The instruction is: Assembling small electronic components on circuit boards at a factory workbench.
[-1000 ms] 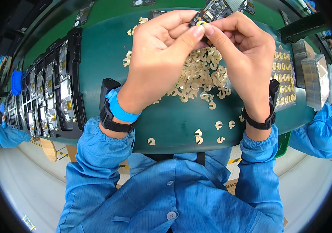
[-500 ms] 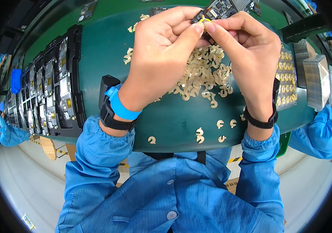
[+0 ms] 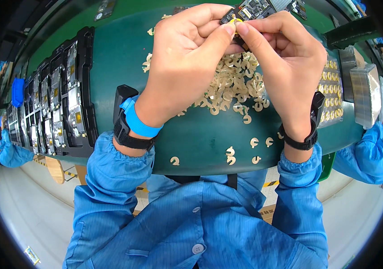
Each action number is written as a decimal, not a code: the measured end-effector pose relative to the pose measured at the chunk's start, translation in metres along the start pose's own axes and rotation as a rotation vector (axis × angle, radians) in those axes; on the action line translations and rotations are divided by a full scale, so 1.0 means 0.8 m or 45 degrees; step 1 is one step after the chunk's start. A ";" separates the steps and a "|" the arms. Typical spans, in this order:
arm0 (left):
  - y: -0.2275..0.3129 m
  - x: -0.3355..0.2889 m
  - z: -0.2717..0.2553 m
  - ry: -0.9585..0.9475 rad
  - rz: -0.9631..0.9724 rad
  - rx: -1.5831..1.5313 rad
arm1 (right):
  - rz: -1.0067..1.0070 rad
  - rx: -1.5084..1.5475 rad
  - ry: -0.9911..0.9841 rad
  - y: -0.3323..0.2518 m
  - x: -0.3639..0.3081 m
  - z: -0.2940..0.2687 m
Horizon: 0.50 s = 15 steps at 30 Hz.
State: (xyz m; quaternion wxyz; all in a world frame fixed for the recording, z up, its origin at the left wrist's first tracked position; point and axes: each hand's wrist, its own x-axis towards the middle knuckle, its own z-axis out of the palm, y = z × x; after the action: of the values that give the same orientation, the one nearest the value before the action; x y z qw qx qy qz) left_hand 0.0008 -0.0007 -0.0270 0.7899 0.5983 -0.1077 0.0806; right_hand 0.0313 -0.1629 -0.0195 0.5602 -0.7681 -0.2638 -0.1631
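Note:
Near the far edge of the table, my left hand [image 3: 187, 62] and my right hand [image 3: 288, 67] are both closed around a dark circuit board [image 3: 255, 9]. Both thumb tips meet at a small round yellow-rimmed part [image 3: 236, 21] at the board's near end. The fingers behind the board are partly hidden. Below my hands lies a heap of cream-coloured notched discs [image 3: 234, 85], some with green edges. Single notched discs [image 3: 175, 160] lie scattered toward the near edge.
A black tray [image 3: 86, 89] with several circuit boards stands at left on the green table [image 3: 191, 154]. At right lie a sheet of yellow round parts [image 3: 331, 92] and a clear plastic box [image 3: 365, 94]. Co-workers in blue sit at both sides.
Both hands have shifted only slightly, with the thumbs still at the yellow-rimmed part. It shows a little more between the thumb tips now. The loose discs lie as before.

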 end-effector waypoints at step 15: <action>0.000 0.001 -0.005 0.031 -0.036 -0.065 | -0.095 -0.158 0.104 -0.028 0.006 0.007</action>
State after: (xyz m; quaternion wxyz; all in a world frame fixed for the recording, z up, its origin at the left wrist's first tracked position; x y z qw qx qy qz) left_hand 0.0016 0.0029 -0.0278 0.8072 0.5784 -0.0916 0.0740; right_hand 0.0220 -0.1515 -0.0010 0.5154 -0.7836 -0.2586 -0.2312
